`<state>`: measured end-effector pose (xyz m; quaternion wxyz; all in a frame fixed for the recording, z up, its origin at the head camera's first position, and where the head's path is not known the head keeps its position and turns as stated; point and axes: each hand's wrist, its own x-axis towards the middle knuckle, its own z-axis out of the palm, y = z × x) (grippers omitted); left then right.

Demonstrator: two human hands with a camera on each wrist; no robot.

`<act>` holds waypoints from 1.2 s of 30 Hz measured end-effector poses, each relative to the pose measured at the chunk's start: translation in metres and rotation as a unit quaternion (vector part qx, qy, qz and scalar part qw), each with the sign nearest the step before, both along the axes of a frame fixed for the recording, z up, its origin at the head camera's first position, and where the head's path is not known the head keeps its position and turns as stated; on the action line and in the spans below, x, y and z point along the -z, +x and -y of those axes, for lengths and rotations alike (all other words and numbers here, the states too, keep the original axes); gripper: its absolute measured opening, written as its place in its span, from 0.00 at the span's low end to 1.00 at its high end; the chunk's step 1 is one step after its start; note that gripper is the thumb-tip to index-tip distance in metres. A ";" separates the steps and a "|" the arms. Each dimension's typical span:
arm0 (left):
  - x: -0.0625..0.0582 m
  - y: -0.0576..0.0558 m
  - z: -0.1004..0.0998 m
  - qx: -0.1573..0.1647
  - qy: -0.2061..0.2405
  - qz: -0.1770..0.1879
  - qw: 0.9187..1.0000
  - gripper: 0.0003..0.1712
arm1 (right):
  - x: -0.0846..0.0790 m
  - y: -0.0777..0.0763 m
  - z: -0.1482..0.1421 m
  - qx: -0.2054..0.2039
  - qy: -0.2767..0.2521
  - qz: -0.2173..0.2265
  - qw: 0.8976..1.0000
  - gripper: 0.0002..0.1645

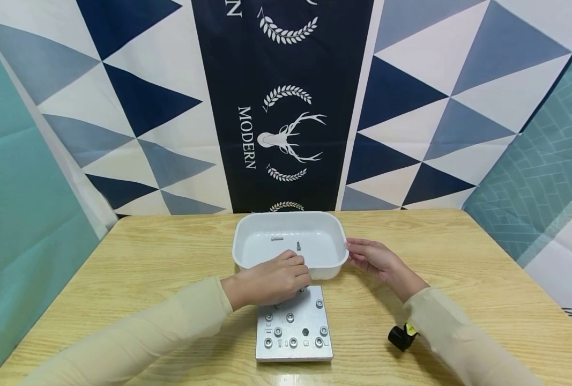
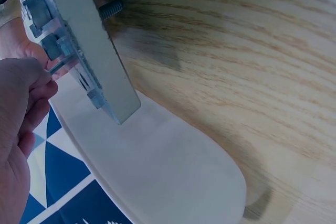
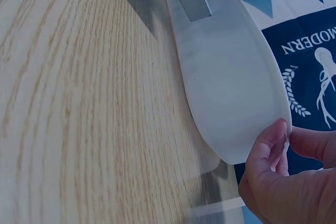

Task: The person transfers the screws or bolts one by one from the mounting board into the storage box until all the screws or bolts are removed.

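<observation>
My left hand (image 1: 276,279) is over the far edge of a silver metal plate (image 1: 305,353) fitted with several socket head bolts (image 1: 290,317). In the left wrist view, its thumb and fingers pinch a thin metal screw (image 2: 56,67) at the plate's face; its head is hidden by the fingers. My right hand (image 1: 377,262) grips the right end of a white plastic tray (image 1: 326,273), thumb and fingers on either side of the rim in the right wrist view. Two small screws, one lying crosswise (image 1: 277,238) and one lengthwise (image 1: 298,246), rest in the tray.
A black cylindrical object with a yellow label (image 1: 401,339) lies on the wooden table (image 1: 184,343), near my right forearm. A threaded bolt end (image 2: 111,9) sticks out from the plate's underside. Patterned cloth (image 1: 286,134) hangs behind the table.
</observation>
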<state>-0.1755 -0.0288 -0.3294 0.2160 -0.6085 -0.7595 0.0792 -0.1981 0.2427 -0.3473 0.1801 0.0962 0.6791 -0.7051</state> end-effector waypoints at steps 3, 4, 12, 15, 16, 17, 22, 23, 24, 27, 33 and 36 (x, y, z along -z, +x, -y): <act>0.001 0.000 0.000 0.000 -0.003 0.001 1.000 0.07 | 0.000 0.000 0.000 0.001 -0.005 0.001 1.000 0.37; 0.002 -0.001 0.000 0.000 -0.004 0.001 1.000 0.07 | 0.000 0.000 0.000 0.003 -0.007 0.002 1.000 0.37; 0.002 -0.001 -0.001 -0.002 -0.001 0.004 1.000 0.07 | -0.001 0.000 0.001 0.003 -0.007 0.004 1.000 0.37; 0.001 -0.001 -0.001 -0.001 0.001 0.005 1.000 0.06 | -0.001 0.000 0.001 0.003 -0.009 0.004 1.000 0.36; 0.001 -0.001 -0.001 0.000 0.002 0.007 1.000 0.06 | -0.001 0.000 0.001 0.002 -0.009 0.004 1.000 0.37; 0.000 -0.001 -0.001 0.000 0.002 0.007 1.000 0.06 | 0.000 0.000 0.001 0.004 -0.010 0.005 1.000 0.36; -0.002 -0.001 -0.001 0.001 0.001 0.009 1.000 0.07 | 0.000 -0.001 0.001 0.005 -0.006 0.003 1.000 0.36; -0.002 -0.001 0.000 0.001 0.001 0.009 1.000 0.07 | 0.000 -0.001 0.001 0.005 -0.005 0.003 1.000 0.36; -0.003 -0.001 0.000 0.001 0.001 0.008 1.000 0.07 | 0.000 -0.001 0.001 0.005 -0.004 0.002 1.000 0.36; -0.004 -0.001 0.000 0.001 0.004 0.009 1.000 0.07 | 0.000 -0.001 0.001 0.003 -0.002 0.000 1.000 0.36; -0.004 0.000 0.001 0.003 0.011 0.017 1.000 0.06 | -0.001 0.001 0.002 0.000 -0.004 -0.001 1.000 0.37; -0.005 0.001 0.002 0.003 0.012 0.020 1.000 0.06 | 0.000 0.001 0.002 0.001 -0.004 0.000 1.000 0.37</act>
